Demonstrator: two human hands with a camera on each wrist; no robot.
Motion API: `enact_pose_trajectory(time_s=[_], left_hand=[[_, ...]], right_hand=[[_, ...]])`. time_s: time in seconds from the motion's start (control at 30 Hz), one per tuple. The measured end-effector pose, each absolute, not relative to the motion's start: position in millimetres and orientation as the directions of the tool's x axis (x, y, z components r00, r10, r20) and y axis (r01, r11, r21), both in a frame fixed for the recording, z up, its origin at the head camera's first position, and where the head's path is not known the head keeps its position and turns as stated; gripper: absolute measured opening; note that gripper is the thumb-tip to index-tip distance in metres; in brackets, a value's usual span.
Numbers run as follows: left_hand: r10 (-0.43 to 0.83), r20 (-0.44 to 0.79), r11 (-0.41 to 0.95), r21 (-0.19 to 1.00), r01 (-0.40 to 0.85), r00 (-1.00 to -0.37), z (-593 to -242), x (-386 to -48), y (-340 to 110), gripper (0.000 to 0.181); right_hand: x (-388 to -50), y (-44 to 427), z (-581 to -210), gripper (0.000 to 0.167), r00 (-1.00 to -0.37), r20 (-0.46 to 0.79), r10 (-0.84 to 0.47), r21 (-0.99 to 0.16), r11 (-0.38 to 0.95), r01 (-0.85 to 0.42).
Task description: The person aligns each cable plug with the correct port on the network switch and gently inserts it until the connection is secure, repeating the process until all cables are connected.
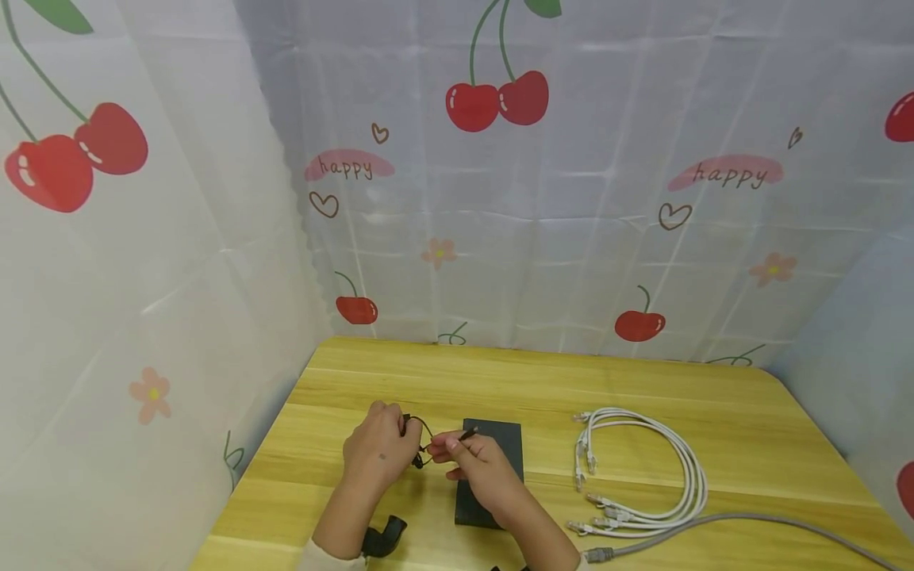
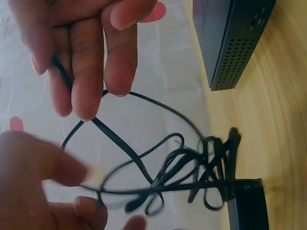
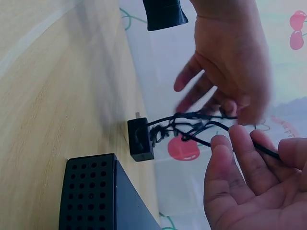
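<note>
we pinch the black cable (image 2: 115,138) above the table (image 1: 543,388), thumbs and fingertips closed: right hand (image 1: 481,468) palm inward near the black box (image 1: 471,503), left hand (image 1: 378,448) back upward. the curtain (image 1: 500,206) reads "happy" twice.

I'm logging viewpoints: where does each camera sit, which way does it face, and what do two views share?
Head: worn on the head, looking forward and down at the yellow wooden table; left hand, right hand and both forearms show.
Left wrist: on that wrist, facing the thin, looped black cable; both hands show partly.
Right wrist: on that wrist, facing the same cable; both hands show.
Shared: both wrist views show the flat, perforated black box and small black block.
</note>
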State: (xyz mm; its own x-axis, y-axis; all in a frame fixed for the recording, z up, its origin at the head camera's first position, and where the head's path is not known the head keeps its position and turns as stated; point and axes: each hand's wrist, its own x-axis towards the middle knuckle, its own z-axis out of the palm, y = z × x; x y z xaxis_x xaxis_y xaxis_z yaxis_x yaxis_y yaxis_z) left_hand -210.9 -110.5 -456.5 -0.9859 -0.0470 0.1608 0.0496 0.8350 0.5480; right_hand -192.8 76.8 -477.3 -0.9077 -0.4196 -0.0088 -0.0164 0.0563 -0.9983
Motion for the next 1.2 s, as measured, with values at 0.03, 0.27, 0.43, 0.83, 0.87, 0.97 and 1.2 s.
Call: enact_pose_trajectory(time_s=[0.03, 0.27, 0.43, 0.83, 0.87, 0.97, 1.2], left_hand=[[-0.042, 0.186, 0.833, 0.548, 0.069, -0.982, -456, -210, -110, 0.032], [0.223, 0.533, 0.695, 0.500, 0.517, -0.816, -454, -205, -97, 0.007], [0.456, 0.403, 0.499, 0.622, 0.603, -0.793, -453, -199, -90, 0.032], [0.455, 0.377, 0.446, 0.688, 0.573, -0.807, -452, -203, -93, 0.029], [0.439, 0.379, 0.458, 0.685, 0.566, -0.814, -452, -203, -93, 0.027], [0.388, 0.372, 0.482, 0.698, 0.530, -0.843, -450, -204, -96, 0.023], [0.345, 0.337, 0.615, 0.625, 0.482, -0.876, -452, -207, -100, 0.015]], right_hand=[[-193, 77, -477, 0.040, -0.909, -0.012, -0.416, -0.998, 0.058, -0.013], [-192, 77, -476, 0.039, -0.914, -0.009, -0.407, -0.997, 0.078, -0.024], [-190, 79, -477, 0.046, -0.918, -0.010, -0.396, -0.997, 0.072, -0.020], [-192, 84, -479, 0.028, -0.903, 0.027, -0.429, -0.986, 0.138, -0.095], [-192, 85, -479, 0.027, -0.905, 0.034, -0.425, -0.982, 0.154, -0.109], [-194, 89, -480, 0.021, -0.931, 0.057, -0.361, -0.945, 0.281, -0.167], [-197, 96, -487, 0.057, -0.977, 0.062, -0.205, -0.647, 0.737, -0.196]])
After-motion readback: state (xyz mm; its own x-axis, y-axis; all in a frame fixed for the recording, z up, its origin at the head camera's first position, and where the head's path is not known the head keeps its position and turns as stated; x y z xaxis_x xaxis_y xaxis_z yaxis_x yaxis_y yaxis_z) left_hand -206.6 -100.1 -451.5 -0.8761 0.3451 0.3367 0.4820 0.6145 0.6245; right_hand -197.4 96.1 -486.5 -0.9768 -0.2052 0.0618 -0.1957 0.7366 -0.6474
